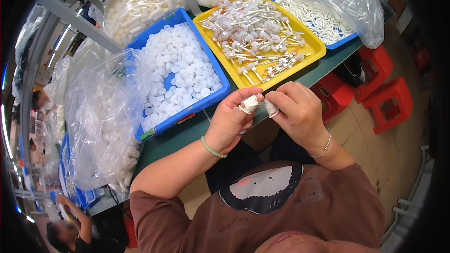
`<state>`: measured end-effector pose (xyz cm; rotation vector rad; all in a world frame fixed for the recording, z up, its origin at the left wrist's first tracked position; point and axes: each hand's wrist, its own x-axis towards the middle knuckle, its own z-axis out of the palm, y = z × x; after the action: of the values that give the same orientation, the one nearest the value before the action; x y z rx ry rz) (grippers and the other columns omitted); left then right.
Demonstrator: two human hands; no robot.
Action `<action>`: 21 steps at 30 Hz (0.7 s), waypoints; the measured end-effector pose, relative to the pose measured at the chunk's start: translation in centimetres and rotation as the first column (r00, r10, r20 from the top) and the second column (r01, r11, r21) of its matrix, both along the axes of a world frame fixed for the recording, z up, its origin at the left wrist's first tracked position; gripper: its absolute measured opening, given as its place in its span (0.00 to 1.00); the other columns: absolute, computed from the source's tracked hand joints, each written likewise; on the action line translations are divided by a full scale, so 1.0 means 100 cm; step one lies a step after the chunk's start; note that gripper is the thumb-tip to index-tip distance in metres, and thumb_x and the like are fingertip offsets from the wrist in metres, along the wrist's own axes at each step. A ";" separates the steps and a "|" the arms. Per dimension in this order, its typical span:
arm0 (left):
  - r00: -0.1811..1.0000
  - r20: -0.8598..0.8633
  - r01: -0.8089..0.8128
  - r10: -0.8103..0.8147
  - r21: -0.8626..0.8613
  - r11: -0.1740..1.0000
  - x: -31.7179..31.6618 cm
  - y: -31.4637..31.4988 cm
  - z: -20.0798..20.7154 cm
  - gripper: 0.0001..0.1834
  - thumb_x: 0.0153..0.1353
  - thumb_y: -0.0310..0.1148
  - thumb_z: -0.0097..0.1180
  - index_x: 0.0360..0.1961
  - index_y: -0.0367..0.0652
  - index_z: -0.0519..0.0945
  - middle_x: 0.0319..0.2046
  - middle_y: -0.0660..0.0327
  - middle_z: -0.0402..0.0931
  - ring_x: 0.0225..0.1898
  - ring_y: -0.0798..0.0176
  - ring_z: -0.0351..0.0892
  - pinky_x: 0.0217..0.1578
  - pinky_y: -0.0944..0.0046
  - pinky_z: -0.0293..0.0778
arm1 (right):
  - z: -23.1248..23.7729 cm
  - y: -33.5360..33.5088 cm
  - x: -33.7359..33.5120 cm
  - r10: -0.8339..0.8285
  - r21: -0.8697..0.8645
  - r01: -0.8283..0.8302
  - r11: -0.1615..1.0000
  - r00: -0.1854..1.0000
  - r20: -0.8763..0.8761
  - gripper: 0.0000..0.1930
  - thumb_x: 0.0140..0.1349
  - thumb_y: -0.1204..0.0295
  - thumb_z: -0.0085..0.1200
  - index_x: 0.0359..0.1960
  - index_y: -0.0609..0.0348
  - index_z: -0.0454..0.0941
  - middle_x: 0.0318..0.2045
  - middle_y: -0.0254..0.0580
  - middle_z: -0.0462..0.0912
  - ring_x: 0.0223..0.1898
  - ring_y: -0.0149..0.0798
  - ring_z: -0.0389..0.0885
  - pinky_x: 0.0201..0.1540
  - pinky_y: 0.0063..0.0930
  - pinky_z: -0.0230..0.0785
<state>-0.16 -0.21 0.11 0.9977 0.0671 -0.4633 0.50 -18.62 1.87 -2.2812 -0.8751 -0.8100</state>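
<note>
My left hand (229, 121) and my right hand (296, 107) meet in front of the trays, both with fingers closed in a pinch. White finger cots (250, 104) cover some fingertips. What sits between the fingertips is too small and hidden to name. Just beyond the hands is a yellow tray (300, 68) with a heap of thin white sticks bearing translucent round caps (253, 28). Left of it, a blue tray (204, 104) holds many loose translucent white round caps (180, 61).
Another blue tray (346, 41) with short white rods (314, 16) stands at the far right, partly under clear plastic. Bulging clear bags (105, 122) flank the green table (161, 152). Red stools (389, 103) stand at right. Another person (70, 234) works at lower left.
</note>
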 end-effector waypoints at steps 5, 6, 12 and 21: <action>1.000 0.010 -0.020 0.020 0.079 0.997 -0.004 -0.001 0.004 0.13 0.62 0.32 0.58 0.47 0.42 0.77 0.27 0.72 0.71 0.18 0.81 0.56 0.17 0.79 0.52 | 0.001 0.000 -0.003 -0.002 -0.023 0.002 1.000 0.999 -0.041 0.12 0.43 0.75 0.62 0.31 0.55 0.76 0.27 0.36 0.72 0.29 0.42 0.75 0.31 0.34 0.67; 0.999 0.028 -0.019 0.016 0.095 0.995 -0.004 -0.002 0.004 0.13 0.61 0.32 0.59 0.47 0.42 0.77 0.27 0.72 0.71 0.18 0.81 0.56 0.17 0.79 0.52 | 0.001 -0.001 -0.004 -0.009 -0.023 0.007 1.000 0.999 -0.052 0.12 0.43 0.75 0.62 0.31 0.55 0.76 0.28 0.36 0.72 0.29 0.42 0.75 0.31 0.34 0.67; 0.990 0.136 -0.055 0.042 0.096 0.994 -0.002 0.001 -0.006 0.14 0.61 0.31 0.60 0.47 0.43 0.78 0.28 0.73 0.72 0.20 0.83 0.59 0.19 0.80 0.53 | 0.007 0.006 -0.009 0.225 0.263 -0.141 0.954 0.920 -0.322 0.16 0.48 0.81 0.58 0.41 0.60 0.72 0.31 0.41 0.74 0.27 0.42 0.74 0.31 0.33 0.69; 0.996 0.082 -0.042 0.031 0.134 0.990 -0.003 0.001 0.000 0.13 0.61 0.31 0.60 0.47 0.42 0.78 0.32 0.72 0.76 0.21 0.83 0.59 0.20 0.80 0.54 | 0.000 -0.002 -0.003 0.316 0.396 -0.040 0.917 0.679 -0.662 0.11 0.59 0.79 0.53 0.44 0.64 0.71 0.30 0.41 0.76 0.27 0.31 0.76 0.32 0.21 0.69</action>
<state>-0.44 -0.07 0.12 1.1458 0.0457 -0.3888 0.20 -18.81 1.91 -1.8862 -0.5073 0.0666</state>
